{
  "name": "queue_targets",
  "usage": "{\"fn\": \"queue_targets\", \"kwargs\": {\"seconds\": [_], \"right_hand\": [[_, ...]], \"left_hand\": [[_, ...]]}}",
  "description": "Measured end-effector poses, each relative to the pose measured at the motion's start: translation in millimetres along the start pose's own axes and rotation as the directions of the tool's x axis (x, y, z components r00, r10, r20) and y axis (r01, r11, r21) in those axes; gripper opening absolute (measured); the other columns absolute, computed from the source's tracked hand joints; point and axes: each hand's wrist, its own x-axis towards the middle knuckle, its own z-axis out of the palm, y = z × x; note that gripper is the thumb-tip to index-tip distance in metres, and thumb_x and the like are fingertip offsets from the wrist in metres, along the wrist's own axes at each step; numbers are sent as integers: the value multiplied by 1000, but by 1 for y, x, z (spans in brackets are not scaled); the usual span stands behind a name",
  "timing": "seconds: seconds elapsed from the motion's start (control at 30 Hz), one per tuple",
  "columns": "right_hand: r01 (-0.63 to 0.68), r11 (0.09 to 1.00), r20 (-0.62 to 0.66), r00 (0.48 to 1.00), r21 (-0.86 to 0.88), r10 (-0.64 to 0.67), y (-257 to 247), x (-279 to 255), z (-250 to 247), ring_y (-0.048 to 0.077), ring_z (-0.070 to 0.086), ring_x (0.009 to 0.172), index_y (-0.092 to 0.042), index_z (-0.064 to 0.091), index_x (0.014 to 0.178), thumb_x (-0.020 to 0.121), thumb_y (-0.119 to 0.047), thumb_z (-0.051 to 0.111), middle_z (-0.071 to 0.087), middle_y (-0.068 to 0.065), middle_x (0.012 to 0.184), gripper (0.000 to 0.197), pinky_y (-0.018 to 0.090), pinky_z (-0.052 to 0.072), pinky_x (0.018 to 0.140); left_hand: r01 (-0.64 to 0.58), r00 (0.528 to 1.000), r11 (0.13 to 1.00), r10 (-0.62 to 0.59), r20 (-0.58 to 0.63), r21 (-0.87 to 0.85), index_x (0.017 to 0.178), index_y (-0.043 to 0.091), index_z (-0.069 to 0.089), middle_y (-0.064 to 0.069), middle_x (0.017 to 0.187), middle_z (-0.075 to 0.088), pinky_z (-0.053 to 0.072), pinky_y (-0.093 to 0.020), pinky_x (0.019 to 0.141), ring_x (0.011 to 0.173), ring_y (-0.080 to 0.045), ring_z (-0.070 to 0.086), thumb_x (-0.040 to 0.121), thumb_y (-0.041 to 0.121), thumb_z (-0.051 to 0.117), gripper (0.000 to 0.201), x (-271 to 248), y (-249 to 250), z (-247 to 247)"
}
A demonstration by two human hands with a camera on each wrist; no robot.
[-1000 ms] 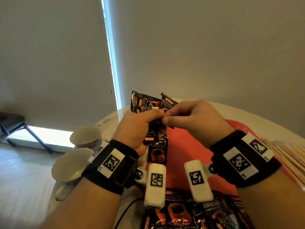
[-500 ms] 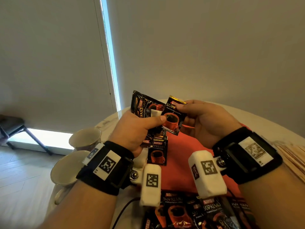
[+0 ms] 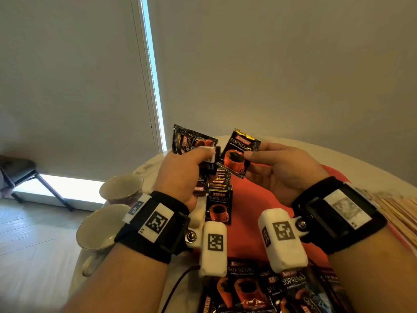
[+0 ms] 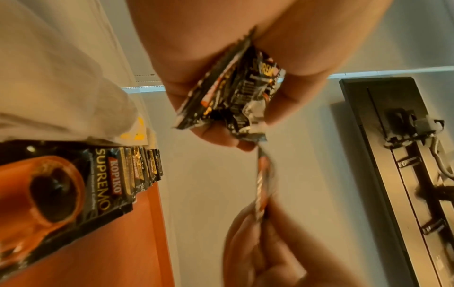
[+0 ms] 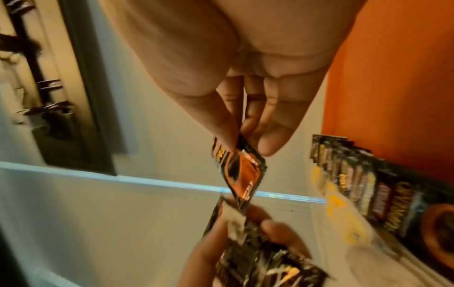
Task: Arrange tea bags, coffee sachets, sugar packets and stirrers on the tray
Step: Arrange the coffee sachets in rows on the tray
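Now, sachet pinched (upright) between right fingers

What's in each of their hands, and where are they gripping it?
The right hand pinches one coffee sachet by its right edge. The left hand holds a small bunch of sachets around their lower part, thumb on top.

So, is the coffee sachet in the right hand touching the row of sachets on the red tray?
Apart. The right wrist view shows the coffee sachet hanging from the right hand, with bare wall between it and the row of sachets.
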Motion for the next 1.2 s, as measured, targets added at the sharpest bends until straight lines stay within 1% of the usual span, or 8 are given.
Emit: {"fn": "queue_targets", "kwargs": {"seconds": [0.17, 0.23, 0.33, 0.5, 0.8, 0.97, 1.1, 1.2], "right_hand": [[-231, 970, -122, 967, -71, 221, 29, 6, -12, 25, 65, 77, 9, 61, 120, 91, 8, 57, 68, 21, 102, 29, 31, 58, 63], [-289, 942, -141, 953, -168, 267, 38, 4, -15, 29, 65, 75, 13, 61, 113, 89, 13, 53, 66, 26, 98, 25, 36, 58, 62], [-334, 885, -116, 943, -325, 313, 45, -2, -14, 29, 67, 72, 2, 67, 87, 89, 13, 58, 69, 20, 84, 14, 40, 60, 68], [-346, 820, -122, 937, -456, 328, 50, -5, -7, 23, 67, 65, -2, 70, 76, 84, 12, 69, 71, 13, 70, 16, 30, 58, 56], [-372, 788, -142, 926, -490, 349, 52, -2, 2, 27, 72, 69, 1, 70, 83, 81, 11, 74, 75, 20, 82, 11, 36, 61, 67], [-364, 781, -133, 929, -507, 346, 53, -1, 3, 25, 71, 66, 3, 70, 89, 82, 9, 75, 74, 20, 81, 10, 34, 61, 64], [-361, 775, -133, 929, -519, 344, 54, 0, 3, 25, 71, 66, 2, 69, 88, 83, 5, 76, 74, 20, 80, 9, 34, 61, 63], [-356, 788, -117, 931, -502, 346, 54, 0, 2, 24, 71, 65, 2, 69, 91, 84, 3, 76, 74, 19, 78, 10, 34, 61, 63]], "left_hand": [[17, 994, 992, -31, -108, -123, 121, 5, 66, -17, 98, 80, 58, -33, 60, 81, -25, 78, 96, 16, 65, 27, 8, 6, -8], [18, 993, 992, -32, -111, -126, 124, 6, 64, -17, 100, 80, 58, -33, 60, 82, -26, 79, 96, 18, 66, 30, 9, 6, -9], [29, 995, 994, -39, -91, -103, 121, 9, 66, -14, 98, 81, 59, -34, 63, 80, -24, 78, 97, 21, 65, 27, 9, 6, -9], [22, 995, 997, -29, -91, -75, 124, 9, 64, -12, 97, 81, 60, -42, 77, 85, -25, 78, 96, 21, 65, 30, 10, 6, -12], [45, 993, 997, -52, -108, -70, 125, 14, 66, -13, 108, 79, 60, -41, 69, 98, -28, 78, 86, 30, 71, 42, 17, 3, -14], [16, 995, 998, -21, -93, -54, 120, 18, 70, -13, 114, 77, 63, -48, 80, 106, -32, 75, 71, 39, 71, 54, 17, 4, -14], [-4, 993, 992, -11, -115, -123, 124, -1, 68, -28, 124, 71, 57, -66, 95, 114, -47, 70, 60, 27, 79, 70, 16, 2, -10], [30, 996, 996, -37, -83, -88, 121, 1, 68, -26, 117, 74, 59, -62, 95, 108, -43, 74, 70, 25, 78, 57, 13, 3, -8]]}}
